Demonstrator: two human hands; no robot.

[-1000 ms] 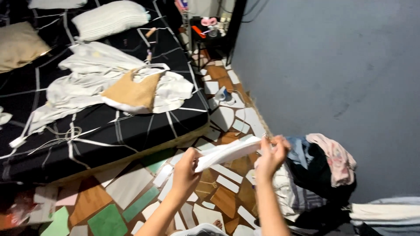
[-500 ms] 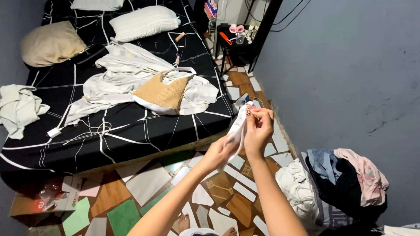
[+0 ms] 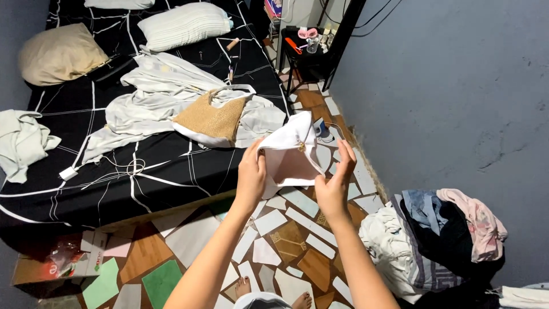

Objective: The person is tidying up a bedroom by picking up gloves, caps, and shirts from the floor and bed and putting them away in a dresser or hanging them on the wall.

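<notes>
A small white garment (image 3: 290,151) is held up in front of me, spread between both hands above the tiled floor. My left hand (image 3: 251,174) grips its left edge. My right hand (image 3: 335,186) pinches its right lower edge with fingers raised. A small gold detail shows near the cloth's top. The bed (image 3: 171,166) with a black sheet and white lines lies just beyond the hands.
On the bed lie crumpled white clothes (image 3: 154,97), a woven tan bag (image 3: 209,121), pillows (image 3: 183,26) and a white cable (image 3: 123,169). A pile of clothes (image 3: 440,240) sits by the grey wall at right. A black side table (image 3: 311,48) stands far back. My bare feet (image 3: 246,286) show below.
The white garment was bunched and narrow between my hands; now it is opened out wide. My hands have moved apart and slightly left.
</notes>
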